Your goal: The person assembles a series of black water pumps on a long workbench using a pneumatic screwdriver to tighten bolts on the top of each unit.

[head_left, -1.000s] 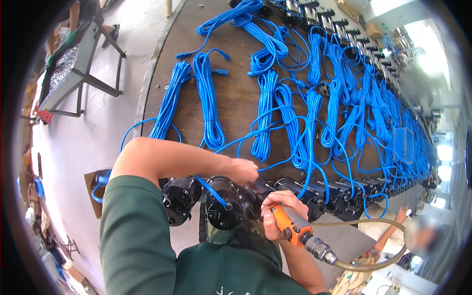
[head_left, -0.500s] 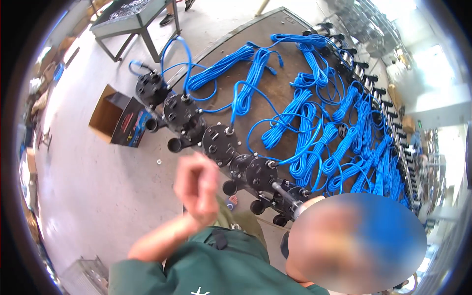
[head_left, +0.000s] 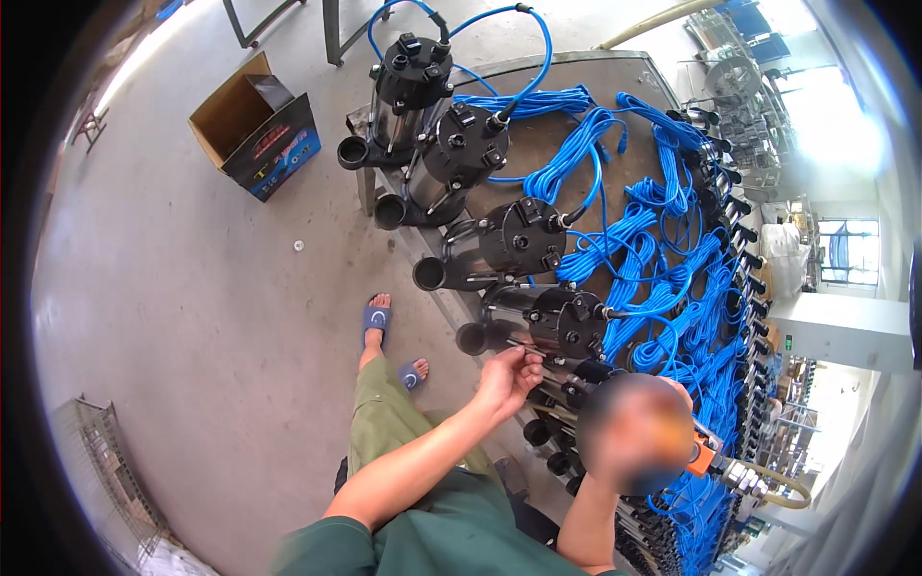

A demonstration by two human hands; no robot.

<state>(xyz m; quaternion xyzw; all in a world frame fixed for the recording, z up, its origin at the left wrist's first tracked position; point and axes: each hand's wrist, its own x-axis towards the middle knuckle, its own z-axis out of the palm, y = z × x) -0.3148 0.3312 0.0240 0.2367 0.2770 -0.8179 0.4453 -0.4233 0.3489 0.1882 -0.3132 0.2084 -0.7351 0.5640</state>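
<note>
Brightly lit, with white glare [head_left: 837,110] at upper right, a round blur [head_left: 634,434] below, and dark, distorted edges [head_left: 21,288].

Totally a factory workshop: rows of identical black pump-like units [head_left: 526,238], blue cables [head_left: 573,158] bundled across a surface [head_left: 526,146], plus an orange power tool [head_left: 704,455].

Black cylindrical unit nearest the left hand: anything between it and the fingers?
At the fingers of the left hand, only a thin silvery rod; held or fixed, I can't tell. Nothing else visible blocks the black cylindrical unit: its bright blue cable leaves on the side away from that hand.
</note>
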